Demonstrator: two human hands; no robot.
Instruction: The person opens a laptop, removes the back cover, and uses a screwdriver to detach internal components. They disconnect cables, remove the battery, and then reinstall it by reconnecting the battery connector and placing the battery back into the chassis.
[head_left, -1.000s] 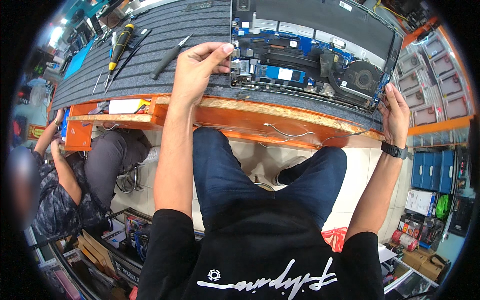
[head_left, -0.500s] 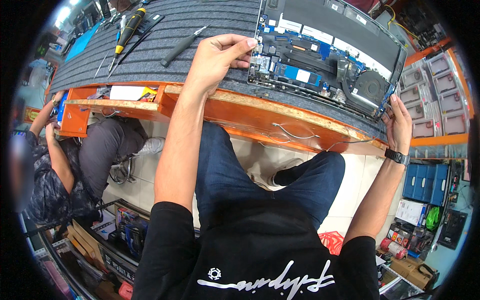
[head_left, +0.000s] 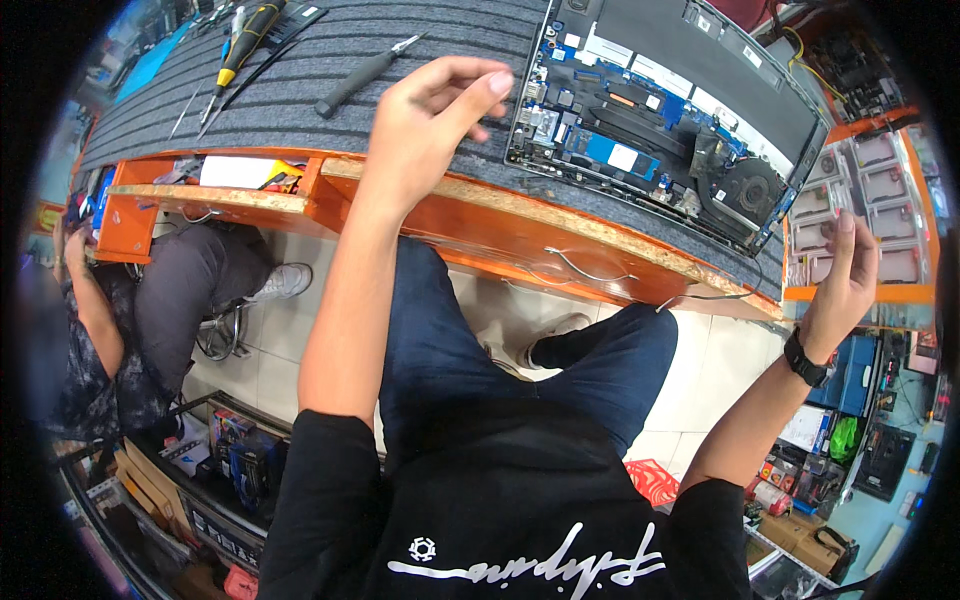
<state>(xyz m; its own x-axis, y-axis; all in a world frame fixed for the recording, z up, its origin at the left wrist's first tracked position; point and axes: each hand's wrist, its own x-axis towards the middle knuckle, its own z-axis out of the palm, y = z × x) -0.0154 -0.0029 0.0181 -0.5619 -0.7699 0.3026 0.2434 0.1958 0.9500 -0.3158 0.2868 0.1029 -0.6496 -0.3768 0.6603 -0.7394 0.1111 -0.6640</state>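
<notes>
An opened laptop lies on the ribbed grey mat at the far right of the bench. Its inside shows a round black fan, blue circuit boards and a dark flat area toward the back. My left hand hovers just left of the laptop's edge, fingers loosely curled and the thumb apart, holding nothing. Off the laptop's right corner is my right hand, also without anything in it, its fingers stretched upward. A grey-handled screwdriver lies on the mat beyond my left hand.
A yellow-and-black screwdriver rests among thin tools at the back left. Below the bench edge, an open shelf holds a white object. Another person sits at the left. Clear compartment boxes stand right of the laptop.
Both my hands have come off the laptop's edges. The right hand has moved outward to the right and down; the left has drawn slightly away from the laptop's left side.
</notes>
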